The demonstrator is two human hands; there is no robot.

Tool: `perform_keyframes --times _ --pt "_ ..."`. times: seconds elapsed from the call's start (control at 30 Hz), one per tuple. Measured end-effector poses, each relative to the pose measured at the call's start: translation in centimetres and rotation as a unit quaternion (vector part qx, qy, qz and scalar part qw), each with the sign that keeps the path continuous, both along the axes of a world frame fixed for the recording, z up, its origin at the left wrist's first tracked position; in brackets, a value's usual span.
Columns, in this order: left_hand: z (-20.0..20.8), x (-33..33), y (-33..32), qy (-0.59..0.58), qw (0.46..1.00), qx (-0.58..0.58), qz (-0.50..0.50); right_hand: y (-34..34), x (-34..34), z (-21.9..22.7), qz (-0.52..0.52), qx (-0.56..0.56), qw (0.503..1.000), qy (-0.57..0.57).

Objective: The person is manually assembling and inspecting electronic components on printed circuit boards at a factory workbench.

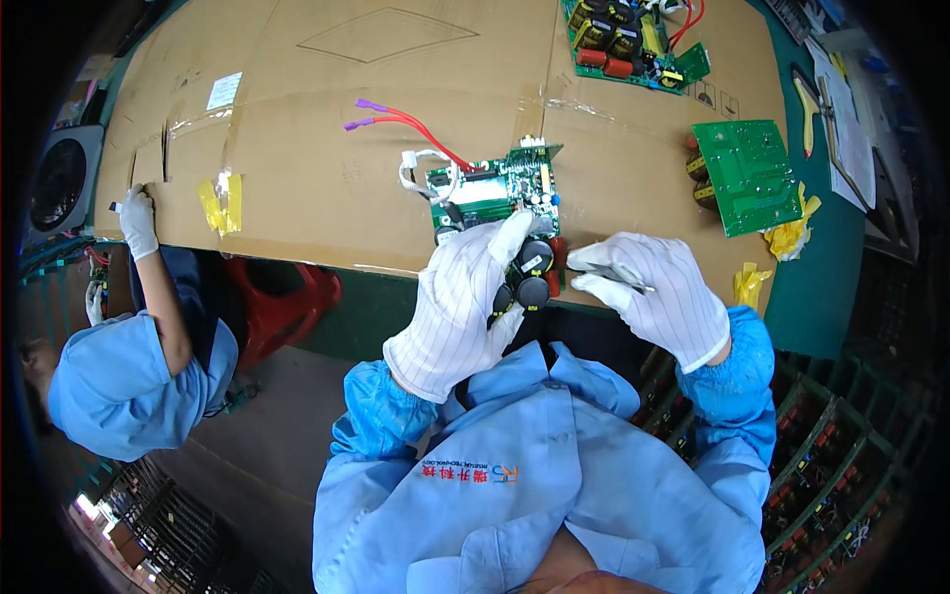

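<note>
My left hand (465,302), in a white glove, grips a green circuit board (495,190) by its near end, where several black capacitors (529,275) stand. Red wires with purple tips (401,121) and a white connector lead trail from the board's far side over the cardboard. My right hand (658,292), also gloved, is closed on a thin metal tool like tweezers (618,280) whose tip points left toward the capacitors. Both hands hover at the table's near edge.
Cardboard (327,178) covers the table. A second green board (749,176) lies at the right, a third populated board (628,40) at the far edge. Yellow tape pieces (220,201) lie about. Another person in blue (129,376) reaches up at left. Racks of boards (831,465) stand lower right.
</note>
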State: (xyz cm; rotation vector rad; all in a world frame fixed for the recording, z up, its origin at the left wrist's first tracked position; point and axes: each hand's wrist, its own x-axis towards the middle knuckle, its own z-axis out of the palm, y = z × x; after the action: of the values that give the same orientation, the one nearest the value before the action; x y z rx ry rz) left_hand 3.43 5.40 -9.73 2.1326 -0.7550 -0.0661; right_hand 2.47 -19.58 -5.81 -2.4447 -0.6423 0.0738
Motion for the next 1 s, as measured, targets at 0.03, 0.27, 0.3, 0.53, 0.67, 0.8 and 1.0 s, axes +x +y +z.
perform_keyframes --times 0.03,0.27,0.3,0.53,0.67,0.8,1.0 --pt "-0.3 -0.1 0.0 -0.001 1.000 0.001 0.005 0.1 0.3 -0.1 0.012 0.000 1.000 0.006" --pt "-0.4 0.4 -0.2 -0.066 0.997 -0.022 -0.018 0.0 2.1 -0.6 0.052 0.004 0.997 0.051" --pt "-0.4 0.9 0.1 -0.040 0.998 -0.014 -0.048 0.0 2.1 -0.6 0.053 0.012 0.997 0.062" --pt "1.4 5.7 0.9 -0.070 0.977 0.076 -0.187 0.2 -0.2 -1.8 -0.015 0.107 0.989 0.101" --pt "2.1 3.8 0.8 -0.190 0.981 0.043 -0.006 0.3 -1.2 -1.1 -0.087 0.187 0.969 0.139" --pt "-1.0 -0.8 1.1 -0.207 0.973 -0.045 0.090 0.9 -0.6 -0.2 -0.032 0.101 0.992 0.074" --pt "-5.4 -3.0 0.6 -0.213 0.969 0.034 0.124 1.9 -0.1 -1.1 -0.010 0.009 1.000 -0.012"
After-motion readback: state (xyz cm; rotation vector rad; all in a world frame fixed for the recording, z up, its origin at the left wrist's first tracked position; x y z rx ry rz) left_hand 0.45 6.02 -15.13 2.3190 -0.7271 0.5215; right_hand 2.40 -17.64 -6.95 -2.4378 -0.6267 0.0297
